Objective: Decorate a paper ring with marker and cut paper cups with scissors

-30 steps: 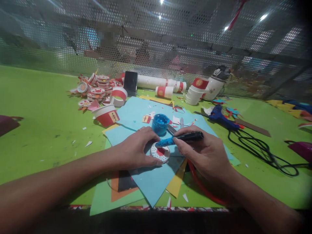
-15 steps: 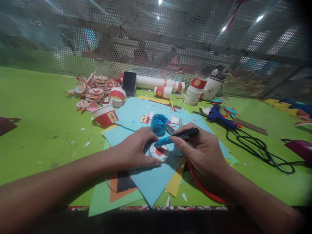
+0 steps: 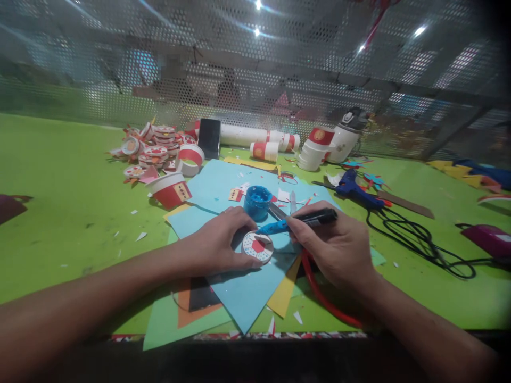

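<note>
Fingers of the left hand (image 3: pixel 221 242) clasp one white disc (image 3: pixel 258 246) from nine o'clock, thumb at its near rim and forefinger at its far one, I judge so that it cannot slide on the blue paper (image 3: pixel 243 300) beneath. How the other left fingers lie is hidden, so I cannot tell.

At three o'clock from the disc, the right hand (image 3: pixel 335 244) pinches one pen (image 3: pixel 275 227) between thumb and fingers, which I'd say allows fine control. Its blue-smeared tip is at the disc's twelve o'clock edge; from my remote seat I can't say whether it touches.

One blue jar (image 3: pixel 257 205) stands open just beyond, at twelve o'clock, probably so the pen need travel little. Around the disc I count one bottle (image 3: pixel 344 143) between one and two o'clock, one glue gun (image 3: pixel 351 186) at two, one tilted cup (image 3: pixel 170 191) at ten and one propped phone (image 3: pixel 209 137) at eleven. Left of that phone sits a heap of discs (image 3: pixel 154 151), too overlapped for me to count.
</note>
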Demonstrator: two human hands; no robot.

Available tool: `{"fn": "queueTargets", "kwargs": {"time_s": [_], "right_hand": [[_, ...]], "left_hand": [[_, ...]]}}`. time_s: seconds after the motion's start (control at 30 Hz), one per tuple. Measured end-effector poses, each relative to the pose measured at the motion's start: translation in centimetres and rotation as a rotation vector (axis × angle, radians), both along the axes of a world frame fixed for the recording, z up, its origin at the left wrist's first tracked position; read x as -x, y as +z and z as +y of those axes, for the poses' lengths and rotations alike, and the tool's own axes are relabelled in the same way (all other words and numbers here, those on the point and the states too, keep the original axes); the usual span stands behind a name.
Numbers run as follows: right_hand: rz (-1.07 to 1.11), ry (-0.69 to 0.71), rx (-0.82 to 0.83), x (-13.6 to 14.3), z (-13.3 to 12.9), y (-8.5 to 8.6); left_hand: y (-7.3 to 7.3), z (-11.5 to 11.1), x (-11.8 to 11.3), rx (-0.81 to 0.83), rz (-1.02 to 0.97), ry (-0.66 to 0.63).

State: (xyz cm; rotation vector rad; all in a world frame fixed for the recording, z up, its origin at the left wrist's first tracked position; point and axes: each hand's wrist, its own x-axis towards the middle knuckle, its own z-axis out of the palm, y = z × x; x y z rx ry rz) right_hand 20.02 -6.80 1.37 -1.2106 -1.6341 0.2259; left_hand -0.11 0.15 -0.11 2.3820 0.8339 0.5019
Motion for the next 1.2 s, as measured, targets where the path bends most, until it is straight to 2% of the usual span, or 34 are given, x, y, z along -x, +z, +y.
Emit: {"fn": "queueTargets", "kwargs": {"time_s": [0.2,0.83,1.2], "right_hand": [[0.008,0.076,0.008,0.12,0.08,-0.59],[0.015,0.081,0.052,0.33,0.11,-0.50],[-0.034,0.037,0.040,0.50,0.18,-0.37]], "left_hand": [[0.14,-0.09,0.01,0.007,0.001,0.001],[0.32,-0.14,-0.06,-0.011,0.015,-0.016],[0.17,-0.13,-0.12,0.009,0.015,0.009]]}}
